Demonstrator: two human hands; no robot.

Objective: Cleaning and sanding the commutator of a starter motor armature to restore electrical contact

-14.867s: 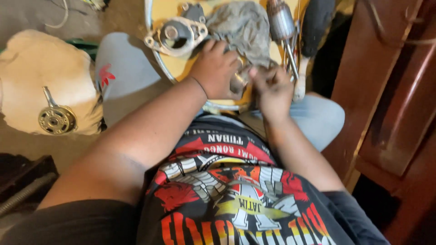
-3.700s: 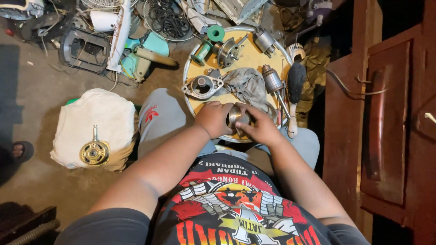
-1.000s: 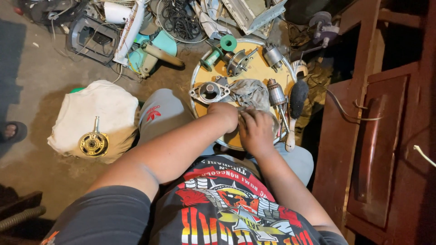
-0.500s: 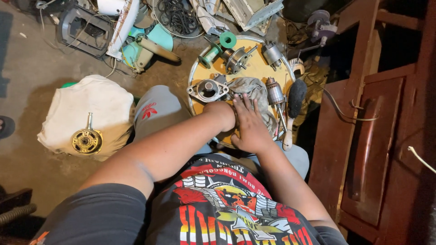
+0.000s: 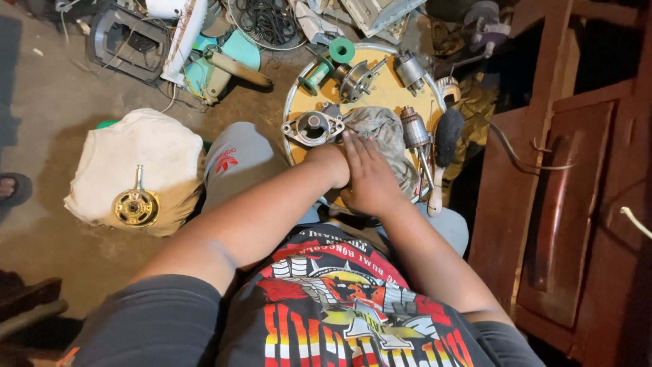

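Grey rag (image 5: 380,129) lies on the round yellow tray (image 5: 380,85), beside the motor end housing (image 5: 314,127). Our right hand (image 5: 370,177) rests flat on it, fingers extended, gripping nothing. Our left hand (image 5: 331,163) sits curled alongside; we cannot tell its contents.

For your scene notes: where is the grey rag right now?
In the head view, the grey rag lies on the round yellow tray, right of the metal housing, under the right hand's fingertips.
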